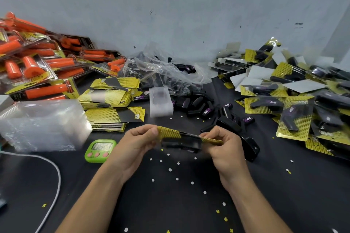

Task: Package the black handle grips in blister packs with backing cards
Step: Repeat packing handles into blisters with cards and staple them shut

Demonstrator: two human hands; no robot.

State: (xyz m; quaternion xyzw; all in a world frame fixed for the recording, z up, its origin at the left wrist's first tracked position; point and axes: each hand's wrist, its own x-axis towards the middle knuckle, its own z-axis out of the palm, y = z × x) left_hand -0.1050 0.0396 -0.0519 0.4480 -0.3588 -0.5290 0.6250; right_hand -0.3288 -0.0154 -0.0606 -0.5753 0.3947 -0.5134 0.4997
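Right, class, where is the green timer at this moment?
In the head view, the green timer lies on the black table just left of the left hand, beside the stack of clear blisters.

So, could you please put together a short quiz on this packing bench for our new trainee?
1. True or false: the left hand and the right hand both grip the same yellow-carded pack.
2. The green timer lies: A) left of the left hand; B) right of the right hand; C) between the hands.
3. Fill in: the pile of finished black-grip packs lies on the person's ____ side.
Key: 1 true; 2 A; 3 right.
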